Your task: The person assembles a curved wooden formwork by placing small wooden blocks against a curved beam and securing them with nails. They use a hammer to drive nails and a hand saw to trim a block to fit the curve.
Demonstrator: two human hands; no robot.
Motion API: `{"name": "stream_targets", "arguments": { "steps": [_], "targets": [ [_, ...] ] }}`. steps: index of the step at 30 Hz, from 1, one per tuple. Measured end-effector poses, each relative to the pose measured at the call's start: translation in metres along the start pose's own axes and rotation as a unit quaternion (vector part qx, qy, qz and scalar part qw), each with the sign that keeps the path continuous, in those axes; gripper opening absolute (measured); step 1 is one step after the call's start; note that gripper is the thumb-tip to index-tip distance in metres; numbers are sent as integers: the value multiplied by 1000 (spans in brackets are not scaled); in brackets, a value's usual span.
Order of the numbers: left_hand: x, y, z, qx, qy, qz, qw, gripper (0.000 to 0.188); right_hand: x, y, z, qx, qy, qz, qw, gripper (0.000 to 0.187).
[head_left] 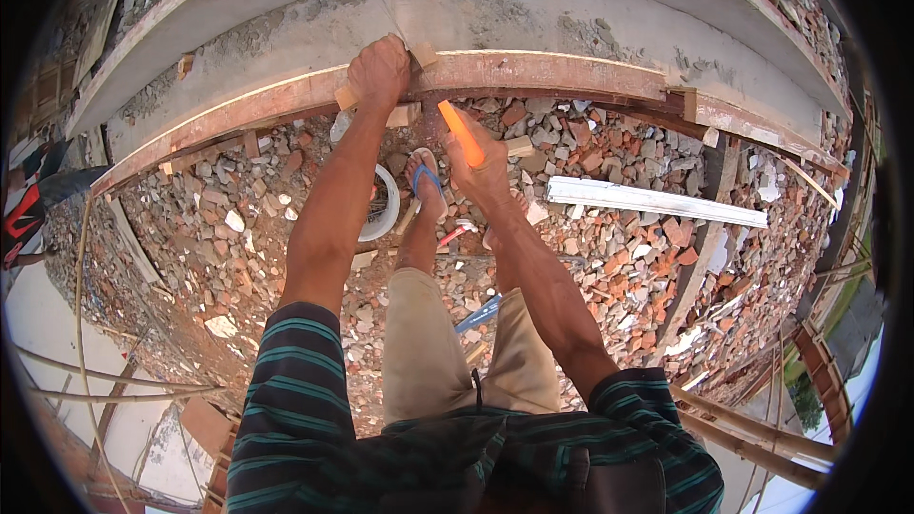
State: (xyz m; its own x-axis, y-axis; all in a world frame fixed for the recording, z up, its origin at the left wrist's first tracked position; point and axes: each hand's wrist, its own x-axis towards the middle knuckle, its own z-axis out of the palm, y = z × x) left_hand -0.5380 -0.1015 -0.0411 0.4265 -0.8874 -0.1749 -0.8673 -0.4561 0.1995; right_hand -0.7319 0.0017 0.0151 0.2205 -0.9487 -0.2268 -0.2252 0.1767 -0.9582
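My left hand (381, 73) is closed around a short piece of wood (425, 54), pressing it on the upper edge of a long reddish formwork board (543, 69). The wood's ends show on both sides of my fist. In my right hand (484, 167), lower and to the right, is the orange handle of a handsaw (461, 133). Its thin blade appears nearly edge-on, running up past the wood beside my left knuckles. How deep the blade sits in the wood I cannot tell.
Beyond the board runs a grey concrete channel (457, 14). Broken brick rubble (609, 276) covers the ground. A white bucket (383, 209) stands by my sandalled foot (425, 181). A long white strip (657, 202) lies right; a blue tool (479, 314) lies between my legs. Bamboo poles (124, 385) cross lower left.
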Motion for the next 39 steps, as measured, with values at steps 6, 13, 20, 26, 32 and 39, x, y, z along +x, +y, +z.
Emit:
{"name": "stream_targets", "arguments": {
  "steps": [6,13,20,26,32,39],
  "targets": [
    [-9,-8,4,-16,16,19,1000,36,-158,-1,-89,-132,-12,-24,991,41],
    [-5,8,-7,-23,-28,-4,999,47,-40,18,-28,-33,-25,16,999,40],
    [-10,2,-7,-34,-16,-9,999,50,-105,4,-63,-10,12,-40,999,38],
    [-8,4,-4,-19,-38,-36,998,49,-59,29,-34,-13,13,-43,999,37],
    [-12,-1,-6,-11,11,-3,1000,42,-126,6,-85,-54,3,-55,997,40],
    [-8,0,3,-13,-20,-57,998,42,-74,18,-43,-30,-13,14,999,42]
  ]
}}
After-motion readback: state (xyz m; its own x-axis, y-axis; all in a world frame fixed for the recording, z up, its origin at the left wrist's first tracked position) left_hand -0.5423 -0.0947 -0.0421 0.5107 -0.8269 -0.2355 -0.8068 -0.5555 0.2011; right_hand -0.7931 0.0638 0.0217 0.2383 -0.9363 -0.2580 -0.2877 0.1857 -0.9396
